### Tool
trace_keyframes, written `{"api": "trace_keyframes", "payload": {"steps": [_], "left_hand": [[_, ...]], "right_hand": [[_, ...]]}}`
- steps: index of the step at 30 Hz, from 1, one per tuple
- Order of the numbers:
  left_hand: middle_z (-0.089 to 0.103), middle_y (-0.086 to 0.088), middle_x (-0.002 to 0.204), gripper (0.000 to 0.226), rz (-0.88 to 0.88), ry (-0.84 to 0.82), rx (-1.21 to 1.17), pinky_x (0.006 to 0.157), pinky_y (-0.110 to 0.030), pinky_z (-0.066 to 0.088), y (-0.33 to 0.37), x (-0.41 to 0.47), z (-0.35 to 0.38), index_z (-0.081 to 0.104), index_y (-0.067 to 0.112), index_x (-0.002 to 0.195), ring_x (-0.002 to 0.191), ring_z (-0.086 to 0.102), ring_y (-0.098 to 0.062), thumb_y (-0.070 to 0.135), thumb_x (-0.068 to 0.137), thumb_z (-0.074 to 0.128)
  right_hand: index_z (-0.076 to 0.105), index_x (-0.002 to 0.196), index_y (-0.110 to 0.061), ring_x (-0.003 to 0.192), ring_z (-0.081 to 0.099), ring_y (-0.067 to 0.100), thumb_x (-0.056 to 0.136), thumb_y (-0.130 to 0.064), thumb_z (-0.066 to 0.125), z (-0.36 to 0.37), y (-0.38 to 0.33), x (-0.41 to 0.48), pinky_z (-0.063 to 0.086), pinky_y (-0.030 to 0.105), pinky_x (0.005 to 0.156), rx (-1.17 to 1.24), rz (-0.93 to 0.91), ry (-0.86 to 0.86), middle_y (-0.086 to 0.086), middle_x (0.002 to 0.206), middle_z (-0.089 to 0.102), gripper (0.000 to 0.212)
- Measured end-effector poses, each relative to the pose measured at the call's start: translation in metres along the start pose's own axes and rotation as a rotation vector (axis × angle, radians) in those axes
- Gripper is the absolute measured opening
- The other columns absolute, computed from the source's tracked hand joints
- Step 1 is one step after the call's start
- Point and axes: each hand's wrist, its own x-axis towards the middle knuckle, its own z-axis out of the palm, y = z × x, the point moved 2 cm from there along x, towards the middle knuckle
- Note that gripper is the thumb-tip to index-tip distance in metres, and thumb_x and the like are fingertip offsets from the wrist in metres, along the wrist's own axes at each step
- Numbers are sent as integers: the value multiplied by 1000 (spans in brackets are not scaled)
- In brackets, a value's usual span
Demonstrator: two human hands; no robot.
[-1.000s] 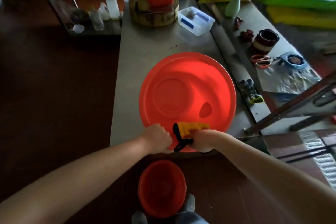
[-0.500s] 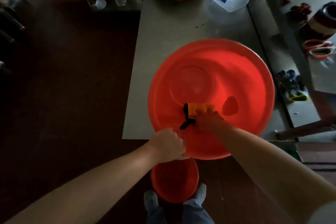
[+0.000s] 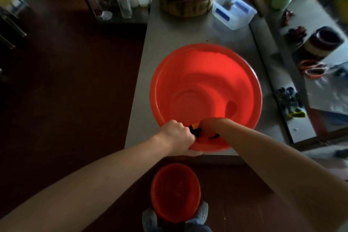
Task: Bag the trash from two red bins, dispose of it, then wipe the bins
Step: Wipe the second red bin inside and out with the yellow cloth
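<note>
A wide red bin sits on the grey table, its near rim at the table's front edge. My left hand grips that near rim. Inside the bin, against the near wall, my right hand presses a yellow and black cloth; the hand hides most of the cloth. A smaller red bin stands on the floor below, between my feet.
At the table's far end are a round wooden block with a red box on it and a clear plastic tub. A second surface to the right holds gloves, scissors and a striped pot. Dark floor lies left.
My right hand has pulled the cloth back from the bin's floor to its near wall. My left hand has kept its hold on the rim.
</note>
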Motion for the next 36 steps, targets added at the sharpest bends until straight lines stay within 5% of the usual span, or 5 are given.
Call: {"api": "trace_keyframes", "payload": {"steps": [4, 11, 16, 24, 36], "left_hand": [[67, -5, 82, 69, -69, 2, -90, 65, -36, 41, -4, 0, -10, 62, 22, 95, 78, 69, -30, 82, 87, 28], [69, -5, 92, 70, -115, -93, -175, 74, -38, 51, -21, -10, -20, 61, 30, 114, 86, 68, -29, 85, 83, 30], [70, 0, 98, 83, -142, -147, -221, 84, -42, 52, -24, -23, -28, 60, 32, 123, 96, 67, -24, 87, 84, 12], [61, 8, 138, 53, -331, -35, -290, 120, -40, 19, -60, -38, -41, 59, 25, 137, 141, 40, -17, 52, 106, 25], [9, -4, 168, 55, -254, 153, -198, 125, -48, -1, -183, 20, -13, 32, 34, 156, 155, -7, -21, 52, 104, 32]], "right_hand": [[67, 109, -18, 92, 67, 24, 99, -49, 52, -19, 3, -34, 51, 37, 88, -52, -36, -46, 3, 100, 69, 35], [63, 133, -29, 107, 64, 26, 103, -44, 48, -39, -2, -59, 47, 41, 104, -129, -147, 22, 3, 122, 68, 38], [67, 129, -20, 93, 58, 23, 106, -38, 45, -46, 6, -56, 42, 30, 86, -69, -200, 132, 7, 120, 68, 36], [71, 117, -32, 71, 52, 19, 104, -40, 48, -66, 24, -47, 38, 19, 54, 54, -202, 257, -5, 78, 62, 27], [72, 117, -18, 86, 58, 23, 104, -28, 51, -70, 10, 13, 35, 15, 62, 385, -132, 331, 7, 108, 72, 27]]}}
